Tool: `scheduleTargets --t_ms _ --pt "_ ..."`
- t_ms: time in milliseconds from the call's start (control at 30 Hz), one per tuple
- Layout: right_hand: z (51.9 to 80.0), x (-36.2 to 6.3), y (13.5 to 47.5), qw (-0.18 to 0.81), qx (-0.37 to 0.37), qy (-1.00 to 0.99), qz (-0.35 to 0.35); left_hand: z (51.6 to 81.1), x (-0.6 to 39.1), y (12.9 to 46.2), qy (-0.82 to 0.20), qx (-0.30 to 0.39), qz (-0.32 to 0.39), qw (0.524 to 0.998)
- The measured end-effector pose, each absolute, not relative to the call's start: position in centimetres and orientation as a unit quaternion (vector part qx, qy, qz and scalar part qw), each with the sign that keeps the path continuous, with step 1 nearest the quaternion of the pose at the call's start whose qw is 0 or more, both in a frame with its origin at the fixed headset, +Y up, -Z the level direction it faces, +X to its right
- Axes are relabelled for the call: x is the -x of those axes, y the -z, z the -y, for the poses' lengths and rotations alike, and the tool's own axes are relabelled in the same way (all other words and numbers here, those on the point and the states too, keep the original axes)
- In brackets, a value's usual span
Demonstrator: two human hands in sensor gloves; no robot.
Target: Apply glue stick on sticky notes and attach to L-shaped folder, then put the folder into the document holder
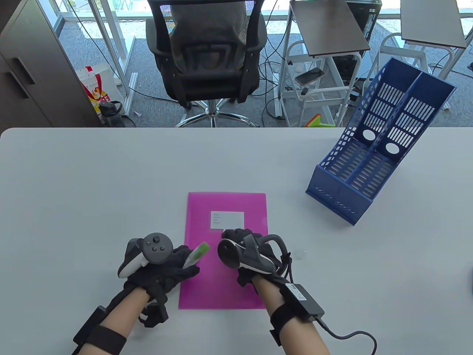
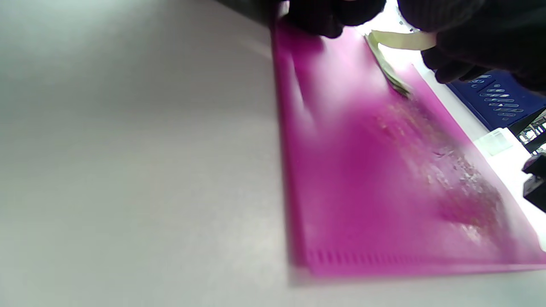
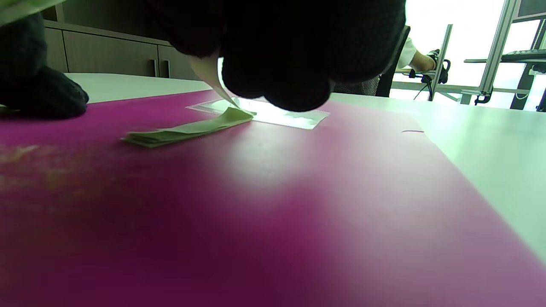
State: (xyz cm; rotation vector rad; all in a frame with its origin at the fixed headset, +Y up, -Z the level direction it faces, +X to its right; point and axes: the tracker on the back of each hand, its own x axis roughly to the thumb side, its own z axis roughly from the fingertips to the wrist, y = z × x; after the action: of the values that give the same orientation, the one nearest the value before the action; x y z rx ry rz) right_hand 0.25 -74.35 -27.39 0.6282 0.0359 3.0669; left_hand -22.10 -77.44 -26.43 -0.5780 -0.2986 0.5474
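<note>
**Peeling One Sticky Note From the Pad**

We held the glue stick [image 1: 197,253] in our left hand [image 1: 162,271], fingers curled round it, at the folder's [image 1: 221,288] 9 o'clock edge. The sticky-note pad [image 3: 187,130] lay on the folder. Our right hand [image 1: 245,251] pinched a single leaf [image 3: 211,79] at the pad's 12 o'clock end. We judged a slow, low peel best, lifting one leaf only. The document holder [image 1: 369,155] stood well apart at 2 o'clock.

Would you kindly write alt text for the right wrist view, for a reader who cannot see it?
The gloved right hand peels one sheet up from a pale green sticky note pad lying on the magenta folder, near the folder's white label. The left hand rests on the folder at the left edge; grey table lies at right.
</note>
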Motion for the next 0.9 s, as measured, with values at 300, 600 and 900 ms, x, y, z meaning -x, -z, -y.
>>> scheduleTargets --t_ms 300,600,900 --pt "75.5 0.2 27.3 0.004 -0.209 -0.977 -0.040 77.4 22.0 26.4 -0.255 0.273 0.146 0.916" --pt "75.7 0.7 27.4 0.004 -0.205 -0.970 -0.130 77.4 22.0 26.4 -0.259 0.274 0.146 0.915" --pt "75.1 0.0 28.9 0.070 -0.140 -0.977 -0.147 77.4 22.0 26.3 -0.260 0.274 0.145 0.914"
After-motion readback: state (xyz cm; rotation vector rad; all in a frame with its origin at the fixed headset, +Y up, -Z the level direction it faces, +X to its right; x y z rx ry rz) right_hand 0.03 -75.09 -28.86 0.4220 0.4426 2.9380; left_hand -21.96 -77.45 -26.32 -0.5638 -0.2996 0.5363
